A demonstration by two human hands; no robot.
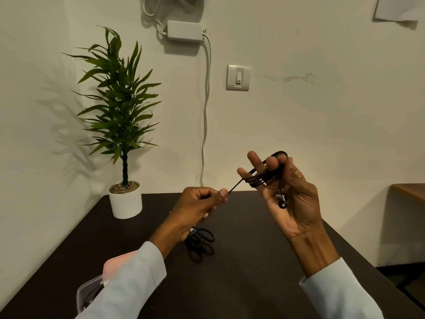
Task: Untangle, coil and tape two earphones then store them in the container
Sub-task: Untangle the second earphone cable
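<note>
Head view: the black earphone cable (258, 180) sits right of centre in the frame, wound in several loops around the fingers of my right hand (289, 199), with one loop rising above my fingertips and an earbud (282, 202) hanging down against my open palm. My right fingers are spread and raised, palm facing me, serving as a form for the coil. A straight run of the cable stretches down and left from the coil to my left hand (200, 208), which is closed, thumb and forefinger pinching the free end taut. Both hands are held up above the dark table (248, 284), apart from each other and joined only by that strand. Below my left hand, near the middle of the frame, black scissors (201, 239) lie on the table. At lower left, a clear container (88, 293) with a pink lid is partly covered by my pale left sleeve (135, 282). Farther back on the left, a white pot with a green plant (122, 116) stands at the table's far corner against the wall.
</note>
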